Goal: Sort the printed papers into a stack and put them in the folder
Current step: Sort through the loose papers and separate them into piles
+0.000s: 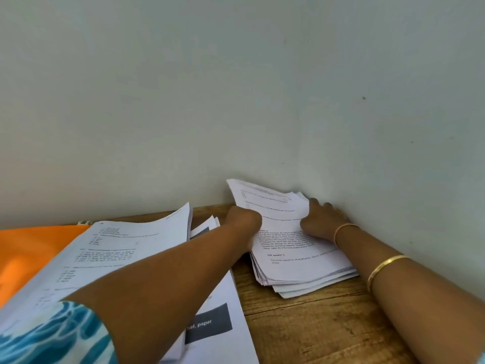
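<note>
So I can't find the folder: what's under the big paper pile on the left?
An orange surface shows past the left edge of the pile, and loose pages stick out on its right, on the wooden table. What lies beneath its middle is covered.

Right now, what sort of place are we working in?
Probably a study or office desk set in a room corner: a wooden tabletop, two plain walls meeting behind it, and a stack of printed papers beside more loose sheets.

Single head-worn wide-angle view, looks forward and down, close over a wooden table (315,324), faces a wall corner (299,153)
</note>
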